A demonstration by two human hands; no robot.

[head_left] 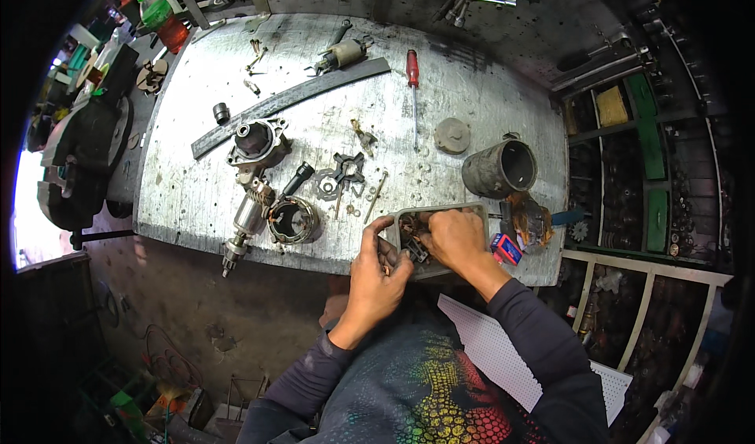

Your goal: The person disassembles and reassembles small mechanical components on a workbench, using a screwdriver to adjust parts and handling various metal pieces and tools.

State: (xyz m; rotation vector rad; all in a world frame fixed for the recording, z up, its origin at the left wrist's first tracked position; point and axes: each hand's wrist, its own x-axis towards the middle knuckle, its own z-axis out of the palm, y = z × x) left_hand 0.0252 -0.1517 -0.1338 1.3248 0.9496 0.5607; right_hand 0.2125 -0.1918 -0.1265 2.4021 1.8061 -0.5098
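My left hand (380, 269) is at the near left corner of a metal tray (418, 209), fingers curled round something small I cannot make out. My right hand (448, 238) reaches into the tray among dark small parts (412, 242); its fingertips are hidden. Left of the tray lie thin bolts (376, 196), a black star-shaped part (349, 169), a hollow housing (292, 223) and an armature (250, 212) beside a flanged casting (255, 141). A dark cylinder (499, 169) and a round cap (452, 135) sit behind the tray; a blue-red box (505, 249) is right of it.
The worn metal bench (197, 74) also bears a red screwdriver (413, 74), a long flat bar (291, 102) and a small motor-like part (344, 53). A bench vise (82, 153) stands left. Shelving (645, 161) runs along the right; a perforated white board (495, 350) is below.
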